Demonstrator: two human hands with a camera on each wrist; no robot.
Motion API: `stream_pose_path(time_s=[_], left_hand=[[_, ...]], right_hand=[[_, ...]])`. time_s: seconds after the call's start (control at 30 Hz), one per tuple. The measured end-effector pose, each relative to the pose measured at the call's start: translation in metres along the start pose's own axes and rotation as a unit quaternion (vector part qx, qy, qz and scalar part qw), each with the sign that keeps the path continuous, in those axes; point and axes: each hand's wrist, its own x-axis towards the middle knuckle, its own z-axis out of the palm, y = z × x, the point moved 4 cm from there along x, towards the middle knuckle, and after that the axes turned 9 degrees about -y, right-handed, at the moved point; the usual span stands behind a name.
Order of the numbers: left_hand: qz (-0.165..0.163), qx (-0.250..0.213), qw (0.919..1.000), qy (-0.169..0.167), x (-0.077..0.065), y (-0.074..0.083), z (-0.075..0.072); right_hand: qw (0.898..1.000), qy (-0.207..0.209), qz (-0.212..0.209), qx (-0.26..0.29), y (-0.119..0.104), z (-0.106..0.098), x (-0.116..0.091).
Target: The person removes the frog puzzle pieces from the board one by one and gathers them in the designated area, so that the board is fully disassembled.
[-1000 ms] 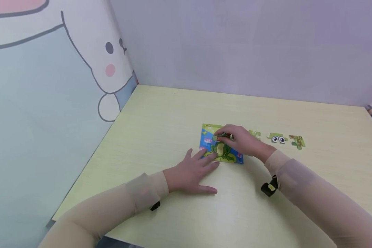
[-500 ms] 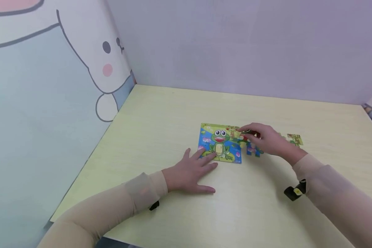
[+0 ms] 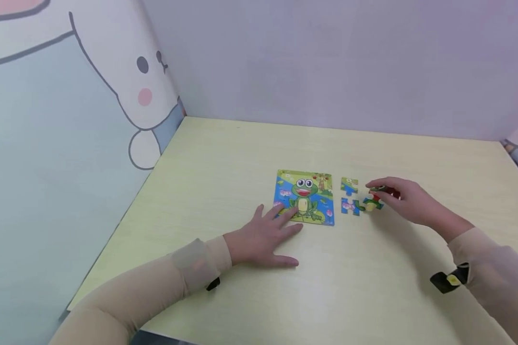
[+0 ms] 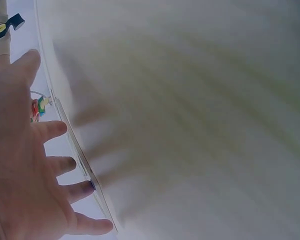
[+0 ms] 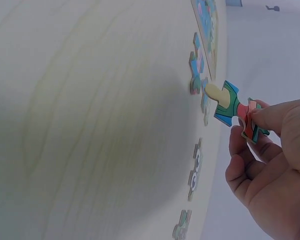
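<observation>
A frog picture puzzle board lies on the table. My left hand is spread flat with its fingertips over the board's near left edge. To the right of the board, my right hand pinches a jigsaw piece in green, red, blue and yellow between thumb and fingers. In the right wrist view the piece is held up above the table. Two loose pieces lie between board and right hand: a green and blue one and a blue and pink one.
In the right wrist view a puzzle piece with frog eyes and a greenish piece lie farther along the table. The right hand hides them in the head view. A pale wall stands behind the table.
My right hand has moved from over the board to the right, carrying the pinched piece past the loose pieces and uncovering the frog picture. My left hand has stayed in place.
</observation>
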Motion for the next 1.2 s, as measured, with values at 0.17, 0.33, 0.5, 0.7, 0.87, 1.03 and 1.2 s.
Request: stream_pose_path(time_s=[0.17,0.33,0.5,0.7,0.87,1.03,1.2], left_hand=[[-0.004,0.010,0.9999,-0.001,0.003,-0.001,0.001],[-0.006,0.013,0.9999,-0.001,0.002,-0.002,0.000],[-0.006,0.011,0.9999,-0.003,0.001,-0.001,0.000],[-0.002,0.011,0.9999,-0.002,0.001,-0.001,0.000],[0.000,0.014,0.9999,-0.002,0.001,-0.001,0.000],[-0.006,0.012,0.9999,0.007,-0.005,-0.006,0.000],[-0.021,-0.003,0.9997,0.011,-0.012,-0.016,0.003]], right_hand=[[1.000,-0.012,0.010,0.002,0.010,-0.001,-0.008],[0.998,-0.052,0.041,0.004,0.021,0.004,-0.009],[0.996,-0.068,0.055,0.004,0.025,0.010,-0.008],[0.997,-0.050,0.055,-0.014,0.027,0.010,-0.008],[0.998,-0.009,0.051,-0.035,0.028,0.005,-0.009],[0.998,0.014,0.041,-0.035,0.021,0.002,-0.006],[0.999,-0.014,0.036,-0.024,0.000,0.010,0.007]])
